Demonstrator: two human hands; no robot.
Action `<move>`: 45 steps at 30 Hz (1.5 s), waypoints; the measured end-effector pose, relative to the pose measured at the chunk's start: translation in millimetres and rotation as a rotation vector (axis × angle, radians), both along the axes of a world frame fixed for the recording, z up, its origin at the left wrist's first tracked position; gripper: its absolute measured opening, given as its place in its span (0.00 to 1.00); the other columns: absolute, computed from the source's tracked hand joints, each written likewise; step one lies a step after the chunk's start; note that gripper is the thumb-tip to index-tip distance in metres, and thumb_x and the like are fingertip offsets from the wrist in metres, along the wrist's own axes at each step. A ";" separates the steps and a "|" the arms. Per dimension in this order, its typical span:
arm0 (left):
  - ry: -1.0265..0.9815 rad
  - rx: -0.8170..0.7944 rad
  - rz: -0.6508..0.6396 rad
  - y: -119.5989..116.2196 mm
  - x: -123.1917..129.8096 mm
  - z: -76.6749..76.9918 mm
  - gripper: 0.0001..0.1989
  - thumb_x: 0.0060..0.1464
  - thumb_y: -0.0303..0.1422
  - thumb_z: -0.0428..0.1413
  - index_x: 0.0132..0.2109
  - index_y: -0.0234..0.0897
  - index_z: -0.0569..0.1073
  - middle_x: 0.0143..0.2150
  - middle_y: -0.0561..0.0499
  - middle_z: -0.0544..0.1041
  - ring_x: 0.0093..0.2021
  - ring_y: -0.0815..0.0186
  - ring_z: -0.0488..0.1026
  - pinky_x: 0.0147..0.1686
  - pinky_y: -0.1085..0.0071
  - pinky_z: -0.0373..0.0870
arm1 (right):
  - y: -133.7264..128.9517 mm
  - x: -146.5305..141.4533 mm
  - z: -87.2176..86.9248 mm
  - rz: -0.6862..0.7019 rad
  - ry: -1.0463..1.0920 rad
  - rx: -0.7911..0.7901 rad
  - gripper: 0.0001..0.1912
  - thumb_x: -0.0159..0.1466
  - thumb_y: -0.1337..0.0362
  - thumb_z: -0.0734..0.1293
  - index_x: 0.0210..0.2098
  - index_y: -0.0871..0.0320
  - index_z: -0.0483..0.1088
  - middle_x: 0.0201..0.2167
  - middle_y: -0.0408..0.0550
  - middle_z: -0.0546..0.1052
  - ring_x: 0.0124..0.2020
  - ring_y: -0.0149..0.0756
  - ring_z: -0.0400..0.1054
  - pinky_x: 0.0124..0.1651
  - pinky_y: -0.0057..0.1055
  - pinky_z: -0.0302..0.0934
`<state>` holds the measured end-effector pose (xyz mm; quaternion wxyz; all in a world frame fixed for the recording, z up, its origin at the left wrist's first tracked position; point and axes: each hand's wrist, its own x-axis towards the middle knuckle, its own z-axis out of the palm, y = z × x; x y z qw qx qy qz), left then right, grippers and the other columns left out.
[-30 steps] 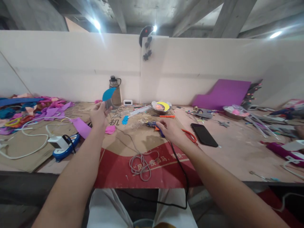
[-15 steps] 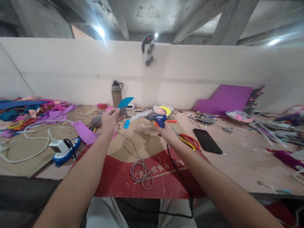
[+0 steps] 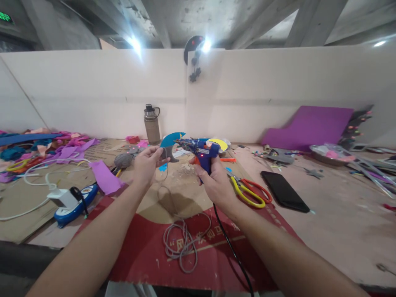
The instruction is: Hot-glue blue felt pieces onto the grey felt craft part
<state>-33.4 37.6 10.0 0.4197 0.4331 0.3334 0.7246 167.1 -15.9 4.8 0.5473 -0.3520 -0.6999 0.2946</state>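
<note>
My left hand (image 3: 150, 161) pinches a blue crescent-shaped piece (image 3: 171, 139) together with a grey piece (image 3: 168, 154) just below it. A grey cord (image 3: 180, 247) runs down from there and lies coiled on the red part of the cardboard. In my right hand (image 3: 216, 181) is a blue hot glue gun (image 3: 202, 152), its small red light lit and its nozzle pointing left, close to the blue piece. Whether the nozzle touches that piece I cannot tell. My right fingers wrap the handle near the orange trigger.
Scissors (image 3: 249, 193) with red and yellow handles and a black phone (image 3: 284, 190) lie to the right. A bottle (image 3: 152, 126) stands at the back. On the left are a power strip (image 3: 76, 204), grey yarn (image 3: 123, 160) and felt scraps (image 3: 69, 148). A purple sheet (image 3: 312, 126) leans against the wall.
My right hand has raised the glue gun and brought its nozzle left to the blue piece. My left hand has tilted the blue piece lower and to the right. The view has shifted closer.
</note>
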 end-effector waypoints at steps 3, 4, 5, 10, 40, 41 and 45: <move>0.005 0.002 -0.012 -4.9 6.6 1.0 0.16 0.36 0.38 0.70 0.30 0.33 0.77 0.27 0.55 0.73 0.25 0.75 0.70 0.32 0.69 0.80 | -0.8 0.5 -0.8 0.009 0.028 -0.004 0.11 0.67 0.60 0.61 0.48 0.53 0.62 0.46 0.51 0.74 0.37 0.36 0.67 0.35 0.34 0.62; 0.005 0.000 -0.014 -6.5 8.3 1.5 0.16 0.36 0.38 0.70 0.30 0.33 0.77 0.27 0.55 0.73 0.25 0.75 0.70 0.32 0.69 0.80 | -1.2 -0.1 -0.8 0.013 0.025 -0.002 0.11 0.67 0.60 0.61 0.48 0.53 0.62 0.46 0.51 0.74 0.37 0.37 0.68 0.36 0.35 0.62; 0.003 -0.004 -0.015 -7.9 9.6 2.0 0.16 0.35 0.38 0.70 0.30 0.33 0.77 0.26 0.55 0.73 0.24 0.74 0.70 0.32 0.68 0.80 | -1.5 -0.9 -0.9 0.015 0.018 0.002 0.11 0.67 0.59 0.61 0.48 0.54 0.62 0.45 0.52 0.74 0.38 0.37 0.68 0.37 0.36 0.62; -0.004 -0.013 -0.032 -11.8 12.5 4.1 0.17 0.34 0.38 0.71 0.30 0.34 0.76 0.24 0.56 0.72 0.24 0.73 0.71 0.33 0.67 0.81 | -2.3 -2.5 -3.5 -0.004 -0.046 0.014 0.11 0.67 0.59 0.61 0.47 0.55 0.63 0.42 0.52 0.74 0.38 0.38 0.68 0.40 0.37 0.62; 0.086 0.095 0.076 -13.1 10.1 1.6 0.14 0.41 0.39 0.68 0.32 0.35 0.77 0.29 0.52 0.77 0.29 0.67 0.77 0.37 0.62 0.81 | -9.4 -6.0 -4.6 -0.126 -0.130 0.139 0.15 0.66 0.59 0.61 0.52 0.54 0.62 0.47 0.55 0.74 0.46 0.43 0.68 0.51 0.42 0.62; 0.093 0.096 0.075 -13.3 10.2 1.5 0.14 0.41 0.39 0.68 0.32 0.35 0.77 0.29 0.52 0.77 0.29 0.67 0.77 0.37 0.62 0.81 | -9.1 -6.6 -5.0 -0.123 -0.132 0.146 0.17 0.66 0.59 0.61 0.54 0.54 0.61 0.49 0.55 0.73 0.48 0.44 0.68 0.52 0.42 0.62; 0.129 0.112 0.081 -14.5 10.4 1.1 0.14 0.42 0.39 0.68 0.32 0.35 0.77 0.29 0.52 0.77 0.30 0.66 0.77 0.37 0.62 0.81 | -7.9 -8.2 -6.5 -0.107 -0.146 0.164 0.20 0.67 0.60 0.60 0.57 0.55 0.60 0.52 0.56 0.73 0.52 0.46 0.67 0.54 0.43 0.62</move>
